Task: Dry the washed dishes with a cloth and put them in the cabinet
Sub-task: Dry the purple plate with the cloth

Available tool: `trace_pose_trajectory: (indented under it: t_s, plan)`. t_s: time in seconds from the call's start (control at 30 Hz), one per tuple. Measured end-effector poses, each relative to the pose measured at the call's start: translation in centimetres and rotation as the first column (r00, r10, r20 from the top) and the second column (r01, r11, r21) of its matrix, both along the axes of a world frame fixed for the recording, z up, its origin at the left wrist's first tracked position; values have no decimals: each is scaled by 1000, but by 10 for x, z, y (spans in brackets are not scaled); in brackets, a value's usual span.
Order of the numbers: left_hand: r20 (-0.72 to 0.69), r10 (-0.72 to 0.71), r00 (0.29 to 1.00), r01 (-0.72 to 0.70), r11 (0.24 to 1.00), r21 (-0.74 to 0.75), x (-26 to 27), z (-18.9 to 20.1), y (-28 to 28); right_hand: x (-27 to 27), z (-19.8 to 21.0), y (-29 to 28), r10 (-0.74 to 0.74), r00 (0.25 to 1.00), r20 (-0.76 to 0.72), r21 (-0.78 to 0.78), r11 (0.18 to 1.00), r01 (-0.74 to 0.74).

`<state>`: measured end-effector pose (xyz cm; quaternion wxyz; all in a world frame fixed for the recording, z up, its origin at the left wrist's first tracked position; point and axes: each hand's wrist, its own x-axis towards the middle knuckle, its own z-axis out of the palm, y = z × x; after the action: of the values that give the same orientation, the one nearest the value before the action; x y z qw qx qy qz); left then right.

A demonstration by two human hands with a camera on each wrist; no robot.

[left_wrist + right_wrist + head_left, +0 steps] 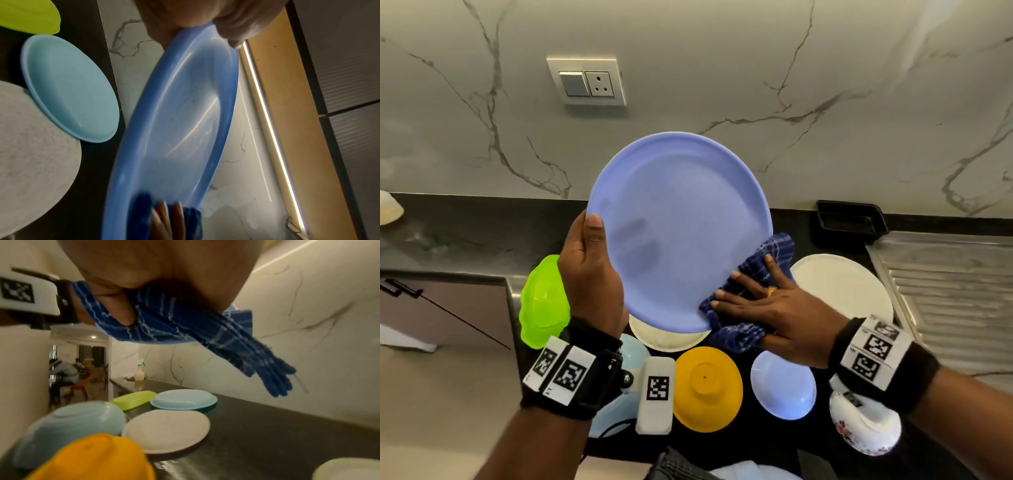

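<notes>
plate (681, 233) between both hands

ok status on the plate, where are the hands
Left hand grips blue plate at its rim, tilted above the counter. Right hand presses blue cloth on its lower edge. Nothing blocking.

Both forearms are bare, each wearing a black wrist strap (589, 363) that carries white blocks printed with black square-pattern markers (873, 349). A gold ring (771, 292) sits on one finger of the right grip (774, 308).
</notes>
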<state>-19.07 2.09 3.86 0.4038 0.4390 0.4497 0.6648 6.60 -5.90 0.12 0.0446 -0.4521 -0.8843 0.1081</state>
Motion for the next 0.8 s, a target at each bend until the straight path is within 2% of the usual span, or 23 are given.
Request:
trace_pose_trajectory:
  t_s: [0.1,0.2,0.3,0.4,0.53,0.67,0.8]
  plan:
    - [-55,53,997,-52,998,23,10,1,-3,-39,-5,-10,20,985,-169,-88,995,-35]
    - [-94,71,993,-68,997,33,11,0,-2,-45,-8,-13,-12,978,-208,-73,997,-3]
    - [-94,89,992,-87,996,27,6,-1,-1,-13,-12,-11,-41,989,-145,30,999,46]
    - [-127,74,989,-70,997,36,2,0,-3,24,-10,8,-171,985,14,117,979,168]
    - [-196,33,980,-24,999,46,8,-2,-10,43,8,38,-409,899,159,115,912,395]
    - [-190,55,980,-43,997,67,12,-1,-9,21,5,41,-522,845,113,37,852,522]
    - [-162,146,976,-131,986,102,14,3,-6,-12,-9,11,-489,872,31,-96,867,489]
